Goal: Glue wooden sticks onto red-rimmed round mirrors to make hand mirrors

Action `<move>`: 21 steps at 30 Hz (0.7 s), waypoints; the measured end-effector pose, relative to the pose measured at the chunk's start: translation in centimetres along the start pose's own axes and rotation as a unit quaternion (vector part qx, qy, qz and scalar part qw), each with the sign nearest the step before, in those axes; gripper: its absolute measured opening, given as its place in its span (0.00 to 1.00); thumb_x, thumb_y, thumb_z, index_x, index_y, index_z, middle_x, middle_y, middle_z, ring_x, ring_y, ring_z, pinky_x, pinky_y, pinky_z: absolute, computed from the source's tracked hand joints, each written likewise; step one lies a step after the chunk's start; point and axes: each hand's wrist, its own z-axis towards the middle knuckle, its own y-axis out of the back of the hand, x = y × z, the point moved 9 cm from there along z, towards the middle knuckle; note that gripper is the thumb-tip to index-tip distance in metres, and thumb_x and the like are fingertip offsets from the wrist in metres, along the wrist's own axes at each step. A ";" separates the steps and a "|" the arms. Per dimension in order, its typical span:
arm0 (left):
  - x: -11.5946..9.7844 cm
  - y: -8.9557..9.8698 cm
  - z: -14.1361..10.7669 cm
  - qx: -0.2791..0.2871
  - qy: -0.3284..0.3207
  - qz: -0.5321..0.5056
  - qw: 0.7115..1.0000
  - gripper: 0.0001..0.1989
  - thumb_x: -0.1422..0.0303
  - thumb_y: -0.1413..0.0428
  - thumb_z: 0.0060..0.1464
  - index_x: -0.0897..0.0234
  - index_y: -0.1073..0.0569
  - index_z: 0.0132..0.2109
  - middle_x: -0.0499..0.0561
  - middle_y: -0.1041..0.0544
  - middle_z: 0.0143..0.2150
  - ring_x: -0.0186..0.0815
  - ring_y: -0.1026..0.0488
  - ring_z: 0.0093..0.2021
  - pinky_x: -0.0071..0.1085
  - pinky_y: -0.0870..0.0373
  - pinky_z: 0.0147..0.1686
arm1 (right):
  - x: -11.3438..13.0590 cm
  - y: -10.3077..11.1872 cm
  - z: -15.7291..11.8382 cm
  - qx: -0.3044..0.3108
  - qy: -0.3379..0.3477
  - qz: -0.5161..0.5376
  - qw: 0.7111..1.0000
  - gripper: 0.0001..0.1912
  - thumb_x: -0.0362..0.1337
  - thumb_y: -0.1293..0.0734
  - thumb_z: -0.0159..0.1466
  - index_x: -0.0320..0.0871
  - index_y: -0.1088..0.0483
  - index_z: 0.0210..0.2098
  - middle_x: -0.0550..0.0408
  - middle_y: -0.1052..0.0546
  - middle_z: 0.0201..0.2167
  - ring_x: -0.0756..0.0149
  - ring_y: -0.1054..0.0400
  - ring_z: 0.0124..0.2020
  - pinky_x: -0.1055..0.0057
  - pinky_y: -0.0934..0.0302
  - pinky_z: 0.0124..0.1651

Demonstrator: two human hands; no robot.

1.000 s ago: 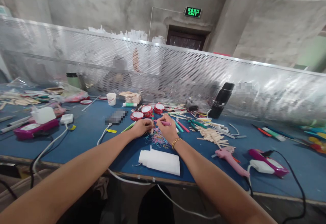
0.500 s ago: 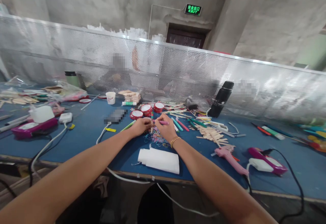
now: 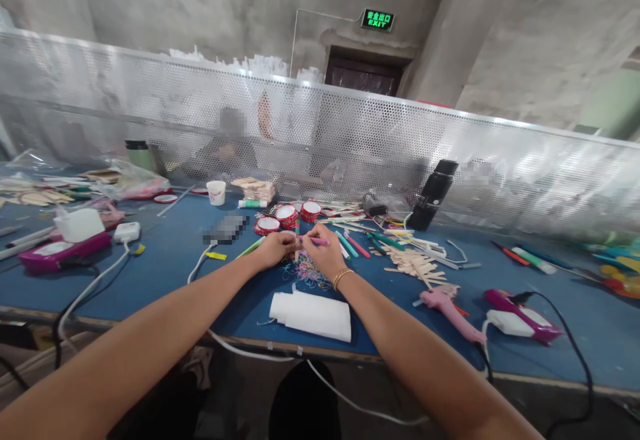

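head view, and the left hand (image 3: 277,251) has the colour-banded stick (image 3: 297,228) pinched, long axis running away from the body, while close on its right the right hand (image 3: 326,251) grips the purple pen (image 3: 321,242) crosswise to it.

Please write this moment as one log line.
left hand: holds craft stick | right hand: holds purple marker at stick | below: loose colored bands
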 end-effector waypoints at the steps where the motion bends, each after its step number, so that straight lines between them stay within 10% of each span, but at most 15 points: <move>1: 0.1 0.0 0.0 -0.002 0.000 0.000 1.000 0.23 0.50 0.42 0.49 0.67 0.29 0.23 0.47 0.30 0.21 0.28 0.39 0.21 0.26 0.46 0.22 | -0.1 0.1 0.0 -0.004 -0.002 -0.006 1.000 0.08 0.36 0.37 0.58 0.45 0.37 0.23 0.60 0.29 0.22 0.68 0.35 0.26 0.71 0.43 0.34; 21: 0.3 -0.1 0.0 0.004 0.002 -0.002 1.000 0.23 0.49 0.42 0.49 0.67 0.28 0.24 0.47 0.29 0.21 0.28 0.38 0.22 0.26 0.44 0.24 | 0.2 0.5 0.0 -0.015 0.006 -0.005 1.000 0.09 0.36 0.37 0.59 0.45 0.38 0.23 0.61 0.30 0.21 0.68 0.35 0.26 0.71 0.43 0.34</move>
